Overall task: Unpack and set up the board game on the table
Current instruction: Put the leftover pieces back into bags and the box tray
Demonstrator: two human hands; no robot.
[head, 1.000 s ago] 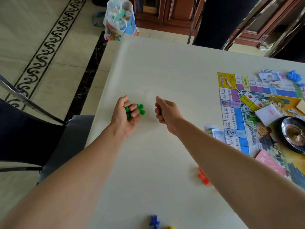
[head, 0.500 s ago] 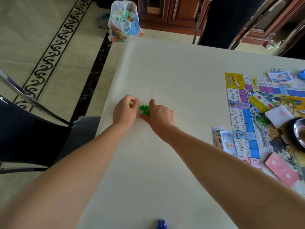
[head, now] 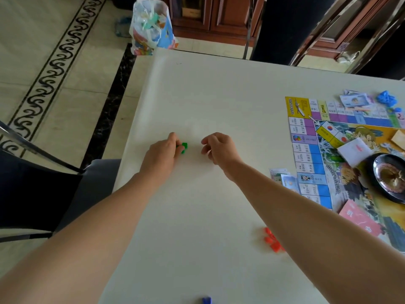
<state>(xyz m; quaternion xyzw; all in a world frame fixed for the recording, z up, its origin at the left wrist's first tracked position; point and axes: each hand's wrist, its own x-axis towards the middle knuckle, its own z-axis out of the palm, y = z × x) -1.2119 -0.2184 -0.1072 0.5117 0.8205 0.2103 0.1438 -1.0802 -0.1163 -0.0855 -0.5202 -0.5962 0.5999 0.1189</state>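
While left hand (head: 161, 155) pinches green pieces (head: 183, 147) at centre frame, right hand (head: 219, 150) hovers just right; fingers loosely curled, holding nothing.

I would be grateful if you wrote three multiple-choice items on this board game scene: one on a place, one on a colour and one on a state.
1. Where do the small orange plastic pieces lie?
A) in the plastic bag
B) on the white table, beside the right forearm
C) on the tiled floor

2. What colour are the small plastic pieces that the left hand holds?
A) green
B) yellow
C) purple

3. How does the colourful printed game board lie?
A) folded shut
B) spread flat on the table
C) propped upright

Answers: 1 B, they rest on the tabletop at the forearm's edge. 2 A, green shows past the fingertips. 3 B, its printed squares face up.
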